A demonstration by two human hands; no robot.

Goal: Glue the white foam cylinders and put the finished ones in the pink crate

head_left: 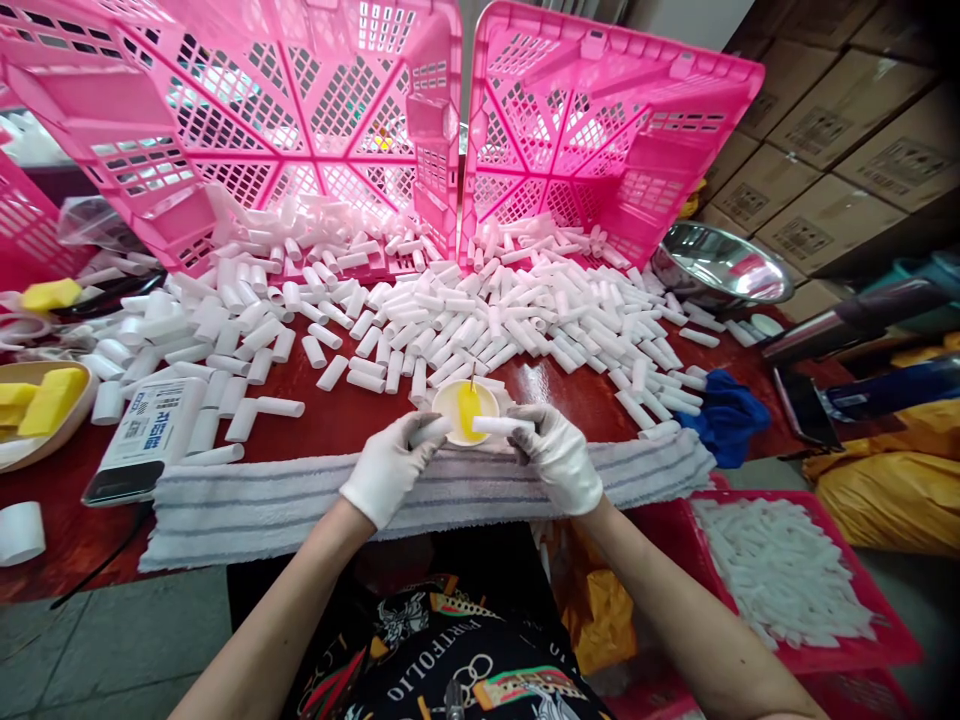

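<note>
In the head view, your two hands are apart, gloved in white, and each is closed on a white tube over the near edge of the counter (536, 380). Your left hand (390, 468) pinches the first tube (430, 431) between thumb and fingers, its free end pointing inward. Your right hand (556, 460) grips the second tube (495, 425) by its outer end, so the tube lies nearly level toward your left. Between your hands and just beyond them sits a small pale bowl (445, 400) with something yellow (469, 402) in it; the second tube's inner end overlaps the bowl in this view, and you cannot tell whether they touch. Under your hands, a striped towel (300, 500) runs along the counter's edge.

Beyond your hands spreads a wide heap of white tubes (480, 310), reaching back into two pink baskets tipped on their sides, the left basket (315, 157) and the right basket (600, 35). To the left of your left hand lies a flat white device (146, 435), and farther out a dish (86, 420) with yellow blocks (52, 400). To the right of your right hand is a blue cloth (727, 415), with a shiny metal basin (720, 265) beyond it. Lower right, below counter height, a pink crate (892, 630) carries many white pieces (784, 570).
</note>
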